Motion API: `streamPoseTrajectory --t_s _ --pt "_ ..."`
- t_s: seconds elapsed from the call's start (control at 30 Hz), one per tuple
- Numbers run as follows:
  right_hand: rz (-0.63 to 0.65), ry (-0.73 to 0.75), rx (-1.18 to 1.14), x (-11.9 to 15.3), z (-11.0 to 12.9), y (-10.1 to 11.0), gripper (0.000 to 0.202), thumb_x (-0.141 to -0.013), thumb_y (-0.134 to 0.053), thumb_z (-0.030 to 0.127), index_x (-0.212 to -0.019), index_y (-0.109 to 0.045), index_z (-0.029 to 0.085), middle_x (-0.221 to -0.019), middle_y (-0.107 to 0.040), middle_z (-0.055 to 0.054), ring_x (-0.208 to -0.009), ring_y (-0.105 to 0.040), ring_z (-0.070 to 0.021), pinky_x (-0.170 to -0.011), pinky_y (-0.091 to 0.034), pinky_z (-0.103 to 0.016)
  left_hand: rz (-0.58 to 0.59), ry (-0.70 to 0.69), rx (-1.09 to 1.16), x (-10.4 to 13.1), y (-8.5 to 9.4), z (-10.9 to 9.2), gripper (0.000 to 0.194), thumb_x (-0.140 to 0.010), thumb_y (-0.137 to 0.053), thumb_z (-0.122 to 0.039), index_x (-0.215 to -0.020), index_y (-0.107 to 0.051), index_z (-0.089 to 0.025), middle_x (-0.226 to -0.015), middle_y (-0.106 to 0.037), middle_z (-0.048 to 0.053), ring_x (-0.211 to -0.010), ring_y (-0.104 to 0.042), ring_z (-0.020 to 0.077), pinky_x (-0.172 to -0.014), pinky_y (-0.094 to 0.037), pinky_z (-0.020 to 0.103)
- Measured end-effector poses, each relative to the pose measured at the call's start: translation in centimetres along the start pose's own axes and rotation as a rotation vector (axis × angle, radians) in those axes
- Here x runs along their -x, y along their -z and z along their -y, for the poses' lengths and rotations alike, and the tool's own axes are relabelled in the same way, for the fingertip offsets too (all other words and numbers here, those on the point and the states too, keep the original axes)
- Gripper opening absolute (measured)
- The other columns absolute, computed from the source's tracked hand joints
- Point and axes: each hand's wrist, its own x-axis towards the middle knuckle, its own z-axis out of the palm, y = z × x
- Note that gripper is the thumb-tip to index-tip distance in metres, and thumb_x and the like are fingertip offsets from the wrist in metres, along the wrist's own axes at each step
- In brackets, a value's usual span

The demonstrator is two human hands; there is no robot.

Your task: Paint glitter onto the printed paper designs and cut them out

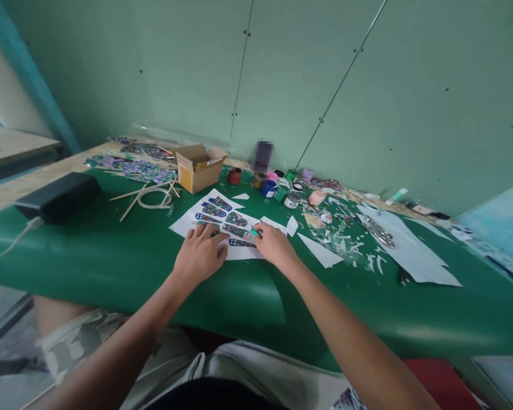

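A white sheet [180,226] lies on the green tabletop, bearing several patterned, multicoloured cut-out shapes [214,210] with dark blue edges. My left hand [200,251] rests on the sheet's lower part, fingers spread and pressing down near the shapes. On the sheet's right side my right hand [275,244] is closed, thumb and fingers pinched on a small, slim green object [256,230]. Its tip is over the shapes, but most of it is hidden by the fingers, so its kind is unclear.
Behind the sheet stand an opened cardboard box [203,173] and several paint jars [269,188]. White paper scraps [320,249] and scissors [378,230] lie to the right. A black box-shaped device [60,196], thin wooden sticks [132,206] and patterned strips [132,167] are at left.
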Motion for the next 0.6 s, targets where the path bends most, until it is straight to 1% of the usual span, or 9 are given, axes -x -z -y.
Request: streamPoseTrajectory --t_s 0.2,0.37,0.5,0.6 --pt "0.016 0.02 0.039 -0.2 -0.1 -0.2 0.032 -0.089 -0.049 0.021 -0.118 -0.063 0.022 -0.115 -0.07 -0.009 -0.1 -0.066 -0.0233 -0.071 -0.044 -0.028 0.019 0.006 0.016 0.0 -0.2 -0.1 0.032 -0.091 -0.047 -0.031 -0.115 -0.068 -0.025 -0.118 -0.061 0.01 -0.11 -0.053 0.0305 -0.094 -0.046 0.046" --pt "0.039 0.044 0.072 0.4 -0.5 0.5 0.035 -0.088 -0.048 0.019 -0.118 -0.065 0.023 -0.109 -0.072 -0.008 -0.095 -0.066 -0.0225 -0.068 -0.041 -0.026 0.024 0.025 0.023 0.0 -0.2 -0.1 0.032 -0.09 -0.048 -0.03 -0.114 -0.069 -0.026 -0.116 -0.061 0.01 -0.109 -0.053 0.0307 -0.092 -0.046 0.046" --pt "0.073 0.063 0.098 1.0 -0.9 1.3 0.037 -0.089 -0.048 0.02 -0.122 -0.065 0.024 -0.105 -0.074 -0.006 -0.086 -0.067 -0.0199 -0.062 -0.04 -0.025 0.029 0.026 0.025 0.0 -0.1 -0.1 0.032 -0.091 -0.048 -0.03 -0.115 -0.069 -0.026 -0.115 -0.061 0.01 -0.108 -0.053 0.0304 -0.09 -0.046 0.046" --pt "0.093 0.077 0.127 1.3 -1.2 1.8 0.039 -0.09 -0.047 0.021 -0.125 -0.064 0.025 -0.108 -0.073 -0.006 -0.083 -0.066 -0.0186 -0.06 -0.039 -0.025 0.033 0.027 0.023 0.0 -0.1 -0.1 0.033 -0.091 -0.047 -0.031 -0.116 -0.068 -0.027 -0.116 -0.061 0.01 -0.109 -0.053 0.0306 -0.091 -0.046 0.046"
